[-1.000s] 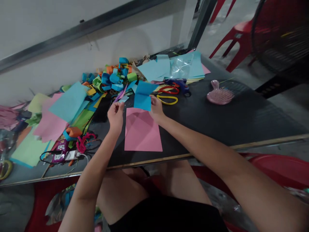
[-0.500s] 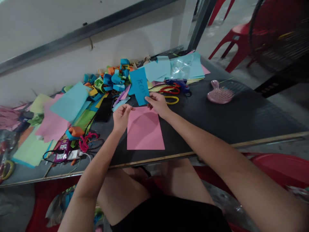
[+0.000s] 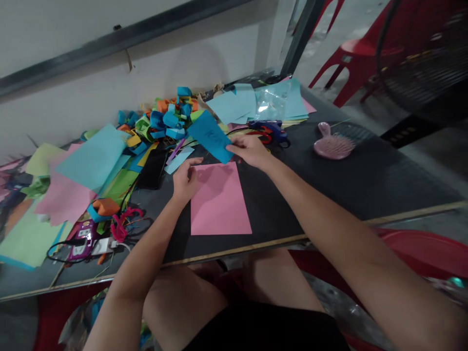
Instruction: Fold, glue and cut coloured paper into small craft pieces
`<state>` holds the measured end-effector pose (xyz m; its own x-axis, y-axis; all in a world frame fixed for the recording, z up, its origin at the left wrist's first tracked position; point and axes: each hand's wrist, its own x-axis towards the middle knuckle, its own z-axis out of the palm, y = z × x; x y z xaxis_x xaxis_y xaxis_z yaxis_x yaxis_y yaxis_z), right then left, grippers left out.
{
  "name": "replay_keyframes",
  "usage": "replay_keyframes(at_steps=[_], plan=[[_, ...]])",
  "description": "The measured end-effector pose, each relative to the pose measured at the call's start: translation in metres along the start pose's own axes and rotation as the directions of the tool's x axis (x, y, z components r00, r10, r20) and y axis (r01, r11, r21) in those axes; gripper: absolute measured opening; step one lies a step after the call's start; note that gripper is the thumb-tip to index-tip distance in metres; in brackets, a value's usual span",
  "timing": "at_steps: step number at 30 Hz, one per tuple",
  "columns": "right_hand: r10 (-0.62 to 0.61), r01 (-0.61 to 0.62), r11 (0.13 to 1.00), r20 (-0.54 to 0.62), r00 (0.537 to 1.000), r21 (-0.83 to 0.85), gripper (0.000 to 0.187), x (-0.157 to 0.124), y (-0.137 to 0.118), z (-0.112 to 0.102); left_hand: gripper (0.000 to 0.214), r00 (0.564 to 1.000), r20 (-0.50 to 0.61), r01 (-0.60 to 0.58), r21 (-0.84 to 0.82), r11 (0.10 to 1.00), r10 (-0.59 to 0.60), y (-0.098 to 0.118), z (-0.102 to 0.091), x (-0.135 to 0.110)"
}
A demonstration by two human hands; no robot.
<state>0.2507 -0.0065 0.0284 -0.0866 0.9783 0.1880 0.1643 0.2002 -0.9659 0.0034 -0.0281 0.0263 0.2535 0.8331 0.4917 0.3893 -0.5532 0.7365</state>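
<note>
The blue card (image 3: 209, 135) has tipped leftward, right hand (image 3: 253, 151) pinching it, left hand (image 3: 185, 181) unclenched at the pink sheet (image 3: 222, 207).

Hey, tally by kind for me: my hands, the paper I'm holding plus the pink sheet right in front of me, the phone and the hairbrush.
Hands: 2, left hand and right hand
Papers: 2, blue paper in the right hand, pink sheet on the table
Phones: 1, black phone
Hairbrushes: 1, pink hairbrush
Total: 6

Light was dim. Glare spotted clear plastic (image 3: 272, 101) near the worktop's (image 3: 365, 185) back edge; soft shadow crossed pink paper (image 3: 221, 207). Left end blurred slightly.
</note>
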Motion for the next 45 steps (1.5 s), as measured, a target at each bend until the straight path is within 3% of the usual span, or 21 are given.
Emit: replay_keyframes(at_steps=[2, 5, 9, 11, 15, 21, 26, 34, 39, 42, 45], plan=[[0.01, 0.005, 0.991, 0.113, 0.994, -0.135, 0.037, -0.003, 0.001, 0.001, 0.02, 0.986, 0.087, -0.154, 0.187, 0.97, 0.14, 0.003, -0.007, -0.004], [-0.008, 0.091, 0.926, 0.223, 0.975, -0.367, 0.024, -0.003, 0.005, 0.002, 0.017, 0.93, 0.276, -0.326, 0.314, 0.892, 0.243, 0.006, -0.015, -0.007], [-0.08, 0.215, 0.807, 0.259, 0.963, -0.549, 0.02, 0.004, 0.009, -0.001, 0.025, 0.843, 0.483, -0.423, 0.323, 0.846, 0.237, 0.001, -0.012, -0.007], [-0.102, 0.259, 0.772, 0.288, 0.952, -0.581, 0.02, 0.007, 0.01, -0.004, 0.032, 0.829, 0.528, -0.413, 0.356, 0.838, 0.184, -0.002, -0.009, -0.007], [-0.131, 0.328, 0.734, 0.35, 0.927, -0.594, 0.016, 0.004, 0.01, -0.01, 0.046, 0.831, 0.553, -0.354, 0.43, 0.83, 0.068, -0.004, -0.006, -0.007], [-0.209, 0.398, 0.731, 0.373, 0.904, -0.554, 0.014, -0.014, 0.011, -0.014, 0.046, 0.801, 0.598, -0.331, 0.402, 0.853, 0.029, 0.001, -0.01, -0.007], [-0.185, 0.36, 0.727, 0.337, 0.923, -0.585, 0.016, -0.019, 0.007, -0.014, 0.05, 0.779, 0.626, -0.313, 0.377, 0.872, 0.009, 0.005, -0.014, -0.004], [-0.129, 0.237, 0.677, 0.205, 0.97, -0.697, 0.022, -0.025, -0.002, 0.003, 0.053, 0.791, 0.612, -0.316, 0.388, 0.866, 0.014, 0.005, -0.012, -0.006], [0.037, 0.1, 0.711, 0.179, 0.983, -0.696, 0.027, -0.017, -0.015, 0.008, 0.043, 0.81, 0.585, -0.32, 0.395, 0.861, 0.033, 0.004, -0.012, -0.007], [0.205, -0.007, 0.717, 0.201, 0.958, -0.698, 0.029, -0.006, -0.024, 0.012, 0.041, 0.815, 0.576, -0.327, 0.377, 0.867, 0.056, 0.006, -0.012, -0.006], [0.291, -0.051, 0.667, 0.196, 0.937, -0.744, 0.026, 0.001, -0.032, 0.018, 0.042, 0.819, 0.568, -0.329, 0.351, 0.877, 0.08, 0.005, -0.011, -0.005]])
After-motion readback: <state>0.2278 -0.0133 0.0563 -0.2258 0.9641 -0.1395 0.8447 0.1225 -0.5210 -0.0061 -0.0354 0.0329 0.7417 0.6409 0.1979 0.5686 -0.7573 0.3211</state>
